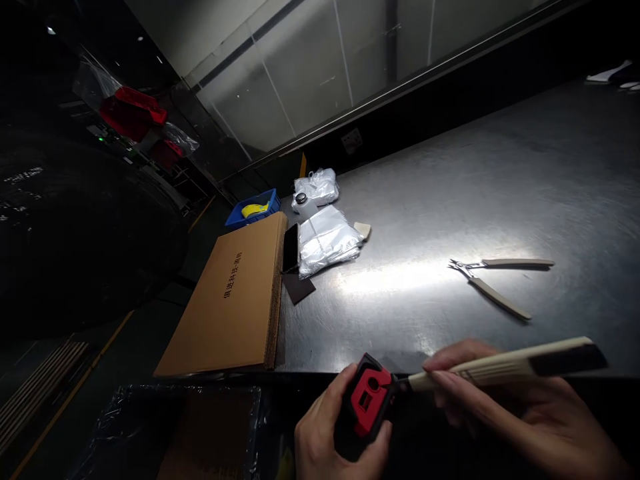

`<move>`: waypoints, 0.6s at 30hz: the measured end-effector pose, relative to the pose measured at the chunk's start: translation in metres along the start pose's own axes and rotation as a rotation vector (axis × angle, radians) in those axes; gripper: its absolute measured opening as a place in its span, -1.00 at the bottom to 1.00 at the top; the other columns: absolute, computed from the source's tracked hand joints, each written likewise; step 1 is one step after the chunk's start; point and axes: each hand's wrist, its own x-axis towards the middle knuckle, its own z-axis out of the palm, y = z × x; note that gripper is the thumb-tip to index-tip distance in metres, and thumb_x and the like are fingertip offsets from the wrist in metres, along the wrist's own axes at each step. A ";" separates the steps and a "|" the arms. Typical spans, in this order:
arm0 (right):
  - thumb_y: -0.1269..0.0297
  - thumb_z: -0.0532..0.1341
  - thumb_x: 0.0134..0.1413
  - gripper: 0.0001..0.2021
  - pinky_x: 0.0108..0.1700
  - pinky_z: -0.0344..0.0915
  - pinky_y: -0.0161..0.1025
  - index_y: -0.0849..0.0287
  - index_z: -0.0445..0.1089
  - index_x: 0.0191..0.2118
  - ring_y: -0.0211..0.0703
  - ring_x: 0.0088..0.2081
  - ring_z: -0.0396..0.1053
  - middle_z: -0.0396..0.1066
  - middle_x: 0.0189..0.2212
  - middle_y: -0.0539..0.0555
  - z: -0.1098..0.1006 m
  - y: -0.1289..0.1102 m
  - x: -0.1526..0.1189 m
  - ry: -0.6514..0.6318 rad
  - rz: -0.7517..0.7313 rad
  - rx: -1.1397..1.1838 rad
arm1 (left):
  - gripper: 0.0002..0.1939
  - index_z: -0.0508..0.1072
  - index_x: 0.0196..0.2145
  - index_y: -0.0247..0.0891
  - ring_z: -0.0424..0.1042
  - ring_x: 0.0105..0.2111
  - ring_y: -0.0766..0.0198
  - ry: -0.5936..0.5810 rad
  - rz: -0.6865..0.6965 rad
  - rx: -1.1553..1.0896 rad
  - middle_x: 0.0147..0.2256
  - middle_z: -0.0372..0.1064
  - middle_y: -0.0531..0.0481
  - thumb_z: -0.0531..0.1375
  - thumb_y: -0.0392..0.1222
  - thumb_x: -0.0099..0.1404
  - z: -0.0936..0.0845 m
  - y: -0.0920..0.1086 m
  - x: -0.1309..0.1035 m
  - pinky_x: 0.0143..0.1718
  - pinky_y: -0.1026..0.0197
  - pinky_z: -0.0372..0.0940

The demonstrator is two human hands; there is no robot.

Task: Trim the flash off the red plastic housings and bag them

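At the bottom centre, my left hand (325,433) wraps its fingers and thumb round a red and black plastic part (371,398), which has a round hole and a squarish opening in its red face. My right hand (505,407) pinches a cream-handled tool (505,363) with a black end. The front tip of the tool is at the right side of the red part; whether they touch is too dark to tell. Beyond my right hand, a pair of pliers (473,270) with beige handles lies spread on the metal table (410,320).
Flattened cardboard (225,300) is stacked at the table's left end. Beside it lie clear plastic bags (330,240), a white bottle (304,205) and a dark phone-like object (291,248). A blue bin (240,213) holds something yellow. Below left stands a black-lined box (125,427).
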 end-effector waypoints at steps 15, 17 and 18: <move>0.31 0.12 0.31 -0.75 -0.40 0.36 -0.39 0.06 0.58 -0.13 -0.24 -0.42 0.50 0.56 -0.37 0.02 -0.010 -0.019 0.019 -0.762 -0.348 -0.259 | -0.33 0.45 0.12 0.05 0.58 -0.03 0.20 -0.183 -0.206 -0.269 0.00 0.59 0.14 0.37 -0.37 0.06 -0.011 0.003 -0.016 0.03 0.32 0.43; 0.22 0.19 0.28 -0.78 -0.42 0.35 -0.39 0.01 0.61 -0.16 -0.23 -0.44 0.50 0.56 -0.39 0.00 -0.013 -0.014 0.024 -0.770 -0.347 -0.224 | -0.35 0.50 0.08 0.01 0.58 -0.04 0.16 -0.224 -0.267 -0.344 -0.03 0.61 0.12 0.40 -0.37 0.01 -0.014 0.007 -0.013 0.01 0.31 0.44; 0.16 0.20 0.27 -0.78 -0.43 0.35 -0.39 0.00 0.63 -0.19 -0.23 -0.46 0.50 0.56 -0.41 0.00 -0.014 -0.011 0.026 -0.754 -0.355 -0.217 | -0.35 0.51 0.07 -0.01 0.59 -0.04 0.13 -0.239 -0.292 -0.375 -0.04 0.61 0.10 0.41 -0.36 0.00 -0.015 0.008 -0.011 0.00 0.29 0.44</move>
